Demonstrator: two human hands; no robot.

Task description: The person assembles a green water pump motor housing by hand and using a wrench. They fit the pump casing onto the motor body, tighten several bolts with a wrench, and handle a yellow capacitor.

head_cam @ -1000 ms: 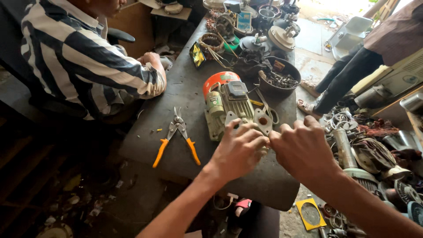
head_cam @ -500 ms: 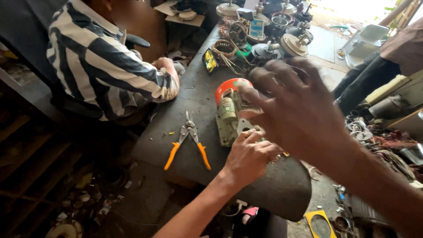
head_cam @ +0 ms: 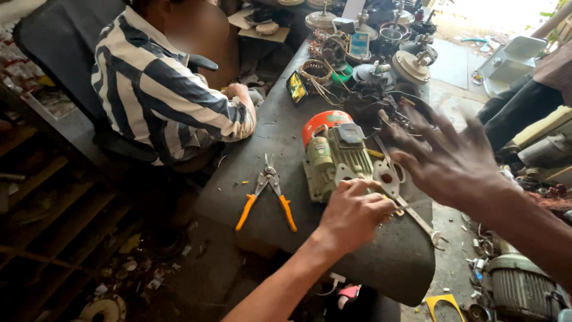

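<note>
At frame centre, the left hand (head_cam: 351, 213) rests curled on the near end of the green motor (head_cam: 333, 161), whose long axis runs up-frame along the worktop (head_cam: 268, 137). The right hand (head_cam: 447, 161) hovers spread wide, empty, just right of it.

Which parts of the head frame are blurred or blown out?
Head view: the right hand is raised and open, smeared by motion blur; the left hand, resting on the green motor, is fairly sharp, as are the orange-handled snips. Daylight at top right over the floor is overexposed; the shelves at left sit in deep shadow.
</note>
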